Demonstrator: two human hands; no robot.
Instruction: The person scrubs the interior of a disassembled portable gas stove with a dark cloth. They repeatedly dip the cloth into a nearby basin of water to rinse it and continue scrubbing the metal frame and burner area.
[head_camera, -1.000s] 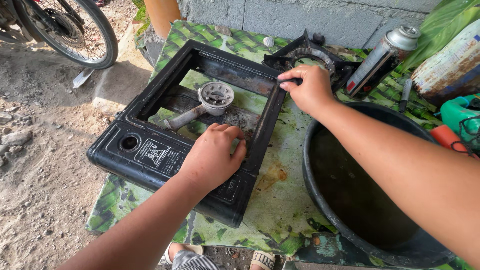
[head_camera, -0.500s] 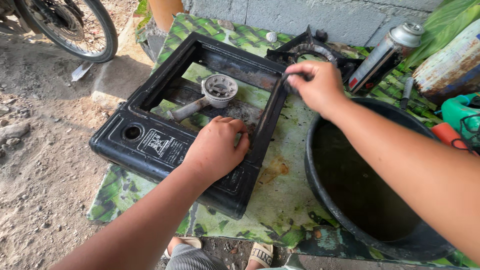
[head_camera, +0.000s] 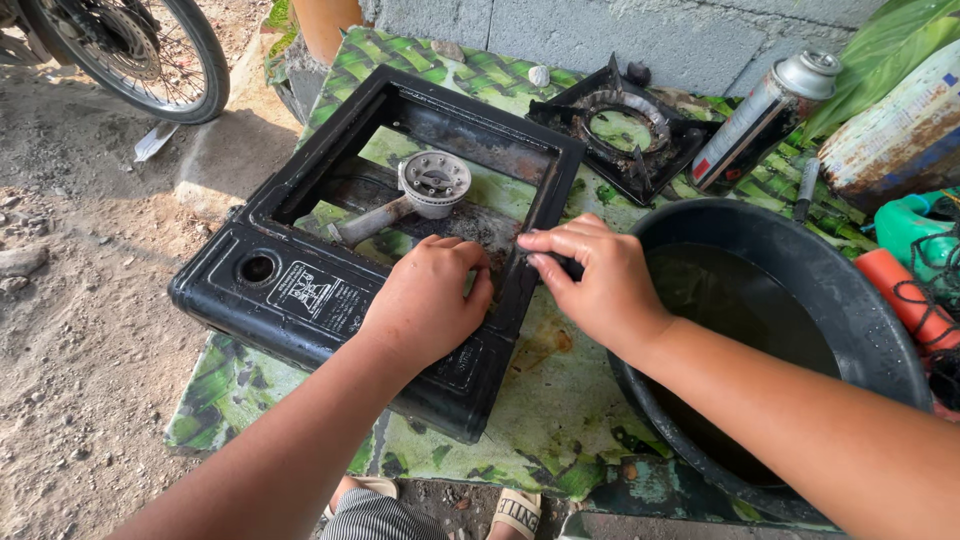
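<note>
Stove frame (head_camera: 330, 290), left hand (head_camera: 425, 305) pressing flat on it, right hand (head_camera: 600, 285) pinching its edge

Sunlit dirt ground (head_camera: 80, 330), block wall (head_camera: 600, 30)

A white rectangular label (head_camera: 318, 296) sits on the black stove frame (head_camera: 300, 330); the spray can (head_camera: 765, 115) wears red-and-white wrapping.

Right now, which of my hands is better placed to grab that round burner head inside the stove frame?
Left, probably. Your left hand rests on the black stove frame at the opening's edge, just below the burner head. Your right hand sits at the frame's right rail, beside the black basin, farther away.
</note>
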